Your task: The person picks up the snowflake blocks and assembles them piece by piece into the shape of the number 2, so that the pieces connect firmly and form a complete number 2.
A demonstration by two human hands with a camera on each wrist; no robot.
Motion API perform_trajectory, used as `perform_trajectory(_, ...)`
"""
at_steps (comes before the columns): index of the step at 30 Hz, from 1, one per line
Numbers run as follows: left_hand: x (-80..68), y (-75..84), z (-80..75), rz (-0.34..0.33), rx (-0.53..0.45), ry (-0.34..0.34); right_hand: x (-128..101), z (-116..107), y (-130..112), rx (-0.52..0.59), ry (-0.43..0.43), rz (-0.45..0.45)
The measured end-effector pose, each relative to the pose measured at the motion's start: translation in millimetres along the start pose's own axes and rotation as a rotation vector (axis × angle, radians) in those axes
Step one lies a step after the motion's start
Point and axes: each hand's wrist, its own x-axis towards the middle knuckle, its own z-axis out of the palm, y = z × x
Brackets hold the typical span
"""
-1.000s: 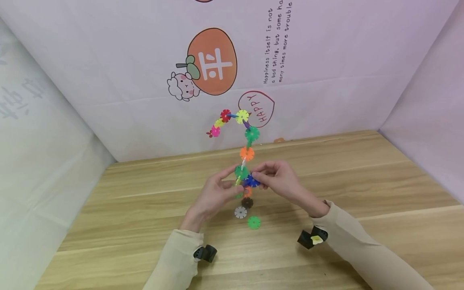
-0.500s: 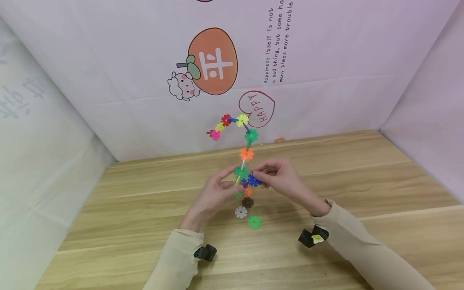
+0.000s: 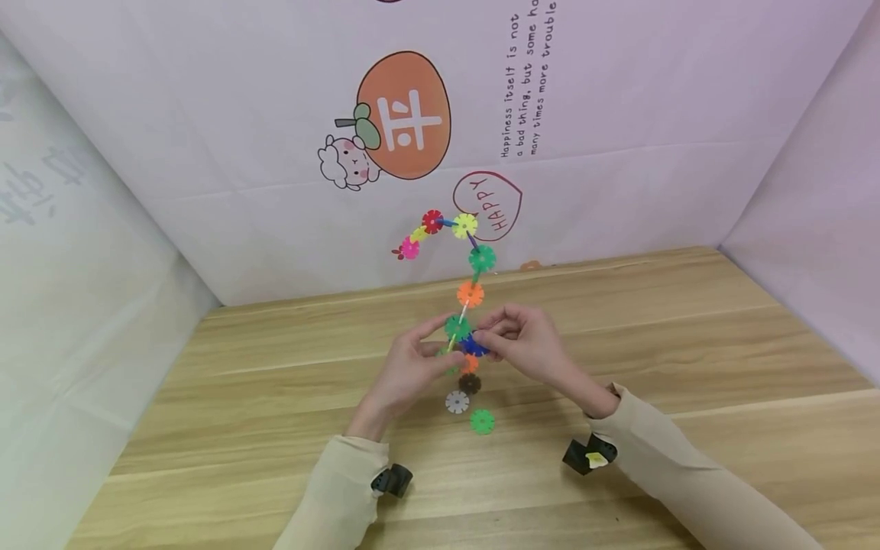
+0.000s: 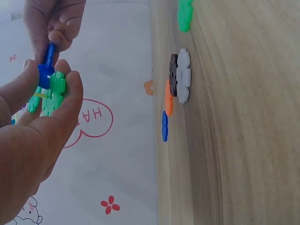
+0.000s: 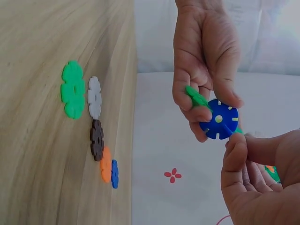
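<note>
Wooden table [image 3: 687, 328] under both hands. Left hand [image 3: 406, 367] pinches the chain [image 3: 470, 293] at its green disc; right hand [image 3: 529, 347] pinches a blue disc [image 3: 474, 346] against it. Joining step; slots need aligning next.

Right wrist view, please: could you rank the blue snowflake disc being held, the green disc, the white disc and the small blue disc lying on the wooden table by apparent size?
1. Held blue plastic snowflake disc, though it is nearer the camera.
2. Green plastic disc.
3. White plastic disc.
4. Small blue disc on the table, farthest and foreshortened.

The pieces may really match in size.
</note>
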Motion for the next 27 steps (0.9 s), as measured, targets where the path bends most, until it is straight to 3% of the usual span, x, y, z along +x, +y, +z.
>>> perform_trajectory(9, 0.9, 1.3, -2.0, 0.038, 0.091, 0.07, 0.2, 0.1, -0.5, 0.029, -0.002, -0.01)
perform_trajectory(15, -0.2, 1.3, -3.5, 0.046, 0.096, 0.041, -1.0, 2.4, 1.3, 0.032, -0.033, -0.044)
perform_trajectory(27, 0.3, -0.9, -0.4, 0.084, 0.138, 0.028, -2.4, 4.0, -0.9, -0.032, 0.001, -0.082)
